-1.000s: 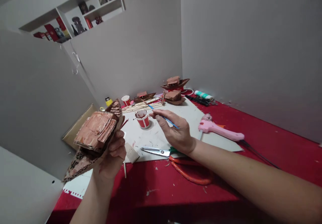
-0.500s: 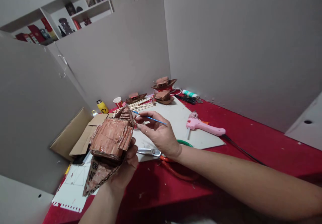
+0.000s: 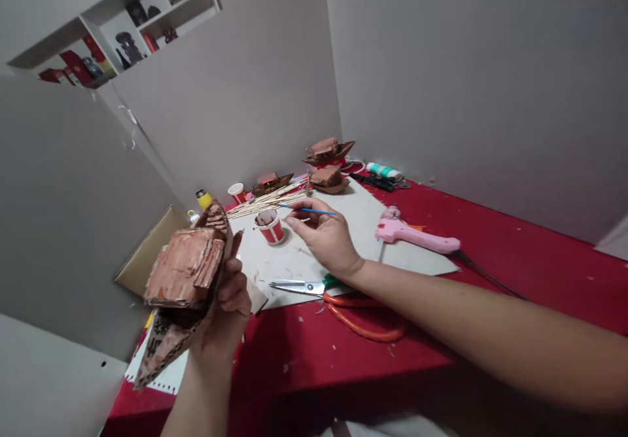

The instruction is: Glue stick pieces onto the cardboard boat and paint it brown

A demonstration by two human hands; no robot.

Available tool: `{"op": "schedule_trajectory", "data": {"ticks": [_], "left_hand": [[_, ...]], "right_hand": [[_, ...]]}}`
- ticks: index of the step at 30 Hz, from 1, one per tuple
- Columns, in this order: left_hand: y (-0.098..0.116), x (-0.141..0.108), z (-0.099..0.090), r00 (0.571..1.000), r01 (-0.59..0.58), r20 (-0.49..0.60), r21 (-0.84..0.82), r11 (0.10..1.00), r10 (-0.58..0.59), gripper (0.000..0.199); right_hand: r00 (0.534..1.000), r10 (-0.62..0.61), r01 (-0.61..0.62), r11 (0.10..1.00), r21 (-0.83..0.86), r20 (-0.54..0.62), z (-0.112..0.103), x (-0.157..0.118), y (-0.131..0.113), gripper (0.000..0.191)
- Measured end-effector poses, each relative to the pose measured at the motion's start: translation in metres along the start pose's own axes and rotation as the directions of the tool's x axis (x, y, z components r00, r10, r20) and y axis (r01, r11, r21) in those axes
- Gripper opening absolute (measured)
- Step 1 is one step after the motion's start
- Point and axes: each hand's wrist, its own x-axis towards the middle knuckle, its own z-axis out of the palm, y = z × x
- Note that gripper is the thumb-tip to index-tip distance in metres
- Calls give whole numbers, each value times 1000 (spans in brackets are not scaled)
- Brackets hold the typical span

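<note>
My left hand (image 3: 230, 306) is closed around the underside of a cardboard model boat (image 3: 184, 273), which is coated in reddish-brown paint and tilted, with its pointed ends up and down. Between the thumb and fingers of my right hand (image 3: 328, 234) is a thin blue paintbrush (image 3: 318, 211); its tip points left, above a red and white paper cup (image 3: 269, 227) with brown paint on its inside. Large scissors (image 3: 304, 286) with red and green handles lie partly open beneath my right wrist.
Several finished model boats (image 3: 328, 178) stand at the back beside thin wooden sticks (image 3: 269, 198). A pink glue gun (image 3: 417, 235) rests right of my hand on white board (image 3: 412, 263). Behind the held boat is a cardboard box (image 3: 142, 244). Red cloth (image 3: 510, 254) covers the table.
My left hand and the boat have moved left and slightly down. My right hand has drawn the brush away from the boat towards the paper cup, which now shows.
</note>
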Motion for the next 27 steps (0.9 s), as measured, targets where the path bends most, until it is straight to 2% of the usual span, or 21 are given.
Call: {"op": "schedule_trajectory", "data": {"ticks": [3, 7, 11, 13, 16, 18, 20, 23, 25, 27], "left_hand": [[18, -6, 2, 996, -87, 24, 8, 996, 87, 61], [35, -8, -3, 987, -150, -40, 82, 985, 154, 60], [42, -5, -15, 978, -173, -85, 170, 970, 189, 54], [43, -3, -19, 976, -170, -103, 195, 966, 192, 51], [42, 1, -21, 965, -153, -179, 213, 965, 193, 49], [41, 3, -22, 953, -123, -245, 217, 968, 176, 50], [44, 5, -25, 947, -91, -280, 224, 970, 154, 50], [53, 8, -36, 953, -64, -272, 242, 968, 131, 47], [61, 12, -43, 954, -58, -272, 246, 968, 126, 47], [66, 19, -47, 943, -23, -316, 260, 965, 108, 48]], "right_hand": [[1000, -17, 18, 1000, -18, 22, 2, -3, 3, 20], [988, -64, 70, 997, -42, 138, 7, -20, -2, 16], [935, -230, 272, 953, -131, 270, 6, -34, -4, 10], [905, -304, 361, 919, -158, 296, 5, -36, -3, 10], [883, -358, 420, 891, -170, 304, 5, -36, -1, 14], [884, -361, 420, 892, -166, 296, 5, -35, -1, 16], [899, -346, 394, 907, -150, 267, 3, -32, -4, 17], [937, -307, 332, 932, -145, 168, -5, -19, -12, 15], [950, -288, 307, 932, -192, 120, -11, -5, -20, 15], [952, -281, 303, 919, -254, 119, -16, 13, -26, 20]]}}
